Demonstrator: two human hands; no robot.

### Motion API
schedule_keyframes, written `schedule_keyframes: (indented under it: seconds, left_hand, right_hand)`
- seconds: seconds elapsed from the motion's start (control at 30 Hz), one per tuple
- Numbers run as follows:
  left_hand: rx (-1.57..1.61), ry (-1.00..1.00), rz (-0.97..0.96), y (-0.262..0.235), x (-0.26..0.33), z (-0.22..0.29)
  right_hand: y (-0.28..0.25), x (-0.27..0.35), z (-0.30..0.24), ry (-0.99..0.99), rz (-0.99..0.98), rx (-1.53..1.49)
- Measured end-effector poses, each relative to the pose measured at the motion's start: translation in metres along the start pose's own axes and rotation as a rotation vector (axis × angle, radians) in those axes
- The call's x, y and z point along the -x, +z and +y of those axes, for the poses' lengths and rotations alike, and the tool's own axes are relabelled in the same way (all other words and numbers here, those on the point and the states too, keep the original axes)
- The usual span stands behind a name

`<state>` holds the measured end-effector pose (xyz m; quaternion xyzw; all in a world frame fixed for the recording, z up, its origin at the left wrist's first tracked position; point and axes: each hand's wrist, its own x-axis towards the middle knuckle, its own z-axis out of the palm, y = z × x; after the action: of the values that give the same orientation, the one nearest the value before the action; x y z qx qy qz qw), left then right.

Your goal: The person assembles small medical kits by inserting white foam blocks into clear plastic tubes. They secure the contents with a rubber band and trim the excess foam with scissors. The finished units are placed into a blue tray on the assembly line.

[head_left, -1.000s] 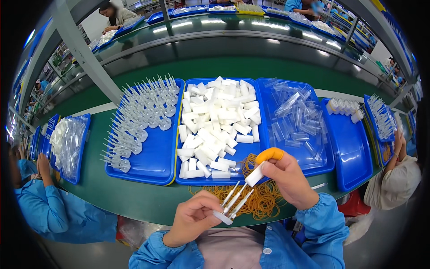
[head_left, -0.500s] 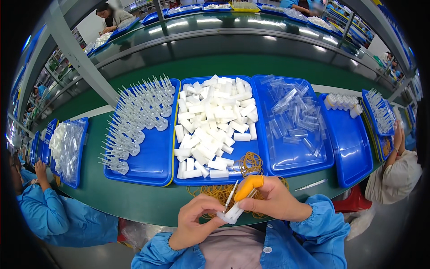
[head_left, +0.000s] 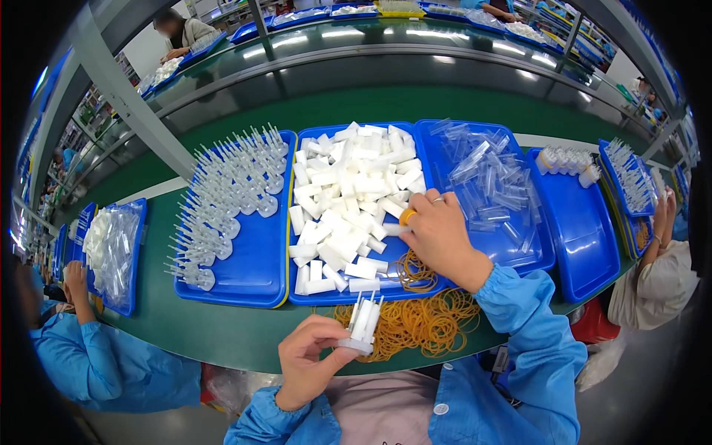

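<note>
Green bench (head_left: 222, 334) under blue trays (head_left: 252, 267); left hand (head_left: 311, 363) grips a small white bundle (head_left: 363, 322), right hand (head_left: 437, 233) pinches white pieces (head_left: 348, 200) beside rubber bands (head_left: 423, 319).

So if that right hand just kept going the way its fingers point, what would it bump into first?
The right hand points left across the middle blue tray. Its fingertips already seem to touch the heap of small white tubes, so it would push into those first; depth is hard to judge.
</note>
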<state>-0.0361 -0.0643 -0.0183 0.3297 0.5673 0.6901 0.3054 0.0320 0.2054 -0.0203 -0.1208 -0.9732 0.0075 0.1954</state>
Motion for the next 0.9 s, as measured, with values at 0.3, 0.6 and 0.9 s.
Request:
schedule_keyframes:
  seconds: [0.3,0.6,0.9]
  left_hand:
    - [-0.085,-0.003,0.113,-0.003,-0.002,-0.005]
    - [-0.042,-0.032,0.123,0.001,-0.002,-0.003]
    - [-0.181,0.151,0.119,-0.004,0.001,-0.001]
  right_hand:
    - [-0.013,0.008,0.004,0.020,-0.020,-0.301]
    - [0.012,0.005,0.000,-0.173,-0.021,0.042]
    - [-0.064,0.025,-0.019,0.413,-0.100,-1.285]
